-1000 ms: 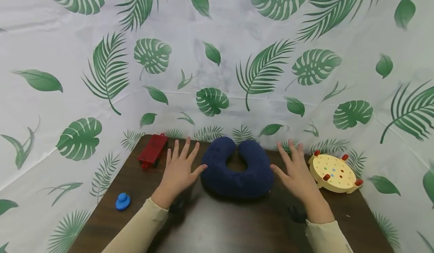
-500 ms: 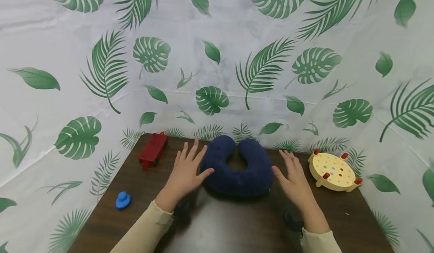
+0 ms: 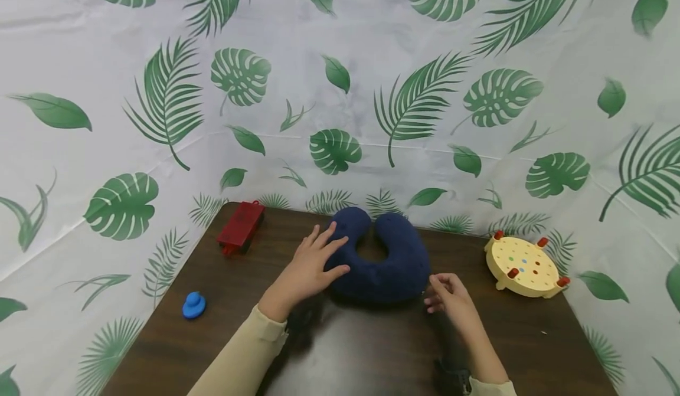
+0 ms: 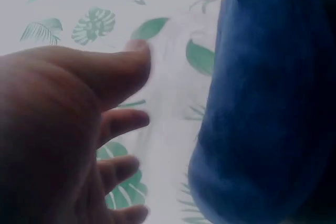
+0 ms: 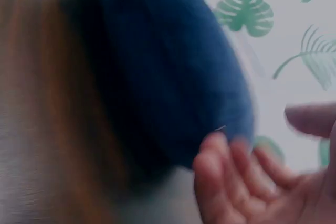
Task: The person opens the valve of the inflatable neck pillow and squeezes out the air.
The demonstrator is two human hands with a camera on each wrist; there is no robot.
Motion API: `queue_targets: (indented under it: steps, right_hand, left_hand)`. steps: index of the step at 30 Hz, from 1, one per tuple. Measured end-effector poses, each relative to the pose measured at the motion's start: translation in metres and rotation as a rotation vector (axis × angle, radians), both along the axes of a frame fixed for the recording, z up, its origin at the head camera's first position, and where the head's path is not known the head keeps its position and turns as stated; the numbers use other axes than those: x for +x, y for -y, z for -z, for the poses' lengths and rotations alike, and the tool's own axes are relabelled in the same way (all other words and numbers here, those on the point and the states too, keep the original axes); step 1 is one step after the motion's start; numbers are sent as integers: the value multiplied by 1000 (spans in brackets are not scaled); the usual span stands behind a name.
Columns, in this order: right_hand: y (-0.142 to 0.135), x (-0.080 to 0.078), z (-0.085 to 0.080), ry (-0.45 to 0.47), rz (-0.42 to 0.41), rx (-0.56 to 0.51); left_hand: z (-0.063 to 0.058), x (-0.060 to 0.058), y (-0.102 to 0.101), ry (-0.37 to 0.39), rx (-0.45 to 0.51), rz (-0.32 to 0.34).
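A navy-blue U-shaped neck pillow (image 3: 379,278) lies on the dark wooden table, its opening toward the back wall. My left hand (image 3: 305,272) is at the pillow's left side with fingers spread; in the left wrist view a gap separates the thumb and fingers from the pillow (image 4: 257,108). Close to the pillow's lower right edge is my right hand (image 3: 451,301), fingers bent. In the right wrist view, the right hand's fingertips are by a small thin thing (image 5: 220,129) at the pillow's edge, with the thumb apart. Whether they touch the fabric is unclear.
A red box-like object (image 3: 241,228) lies at the table's back left. Nearer the left edge is a small blue knobbed piece (image 3: 193,305). A round yellow pegboard-like toy (image 3: 523,265) with red-tipped legs stands at the right. Leaf-printed cloth (image 3: 287,160) hangs behind the table.
My left hand has moved right, over the pillow's left side. The right hand has come down to the pillow's lower right edge, its fingers going from spread to bent.
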State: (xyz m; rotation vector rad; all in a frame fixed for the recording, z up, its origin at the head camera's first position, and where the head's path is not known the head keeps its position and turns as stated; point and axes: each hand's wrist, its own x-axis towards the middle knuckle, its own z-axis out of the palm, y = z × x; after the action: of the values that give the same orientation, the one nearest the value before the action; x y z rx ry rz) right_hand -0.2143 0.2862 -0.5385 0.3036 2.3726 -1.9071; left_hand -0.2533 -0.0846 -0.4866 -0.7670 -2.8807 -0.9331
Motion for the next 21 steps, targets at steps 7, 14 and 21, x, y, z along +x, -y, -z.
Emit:
queue_targets:
  steps: [7,14,21]
  right_hand:
    - [-2,0,35,11,-51,-168]
    - [-4,-3,57,-26,-133,-247]
    - [-13,-3,64,-77,-170,-305]
  left_hand:
    - [2,-9,-9,39,-21,35]
    - [24,-15,-6,43,-39,47]
    - [42,-21,-7,-46,-29,8]
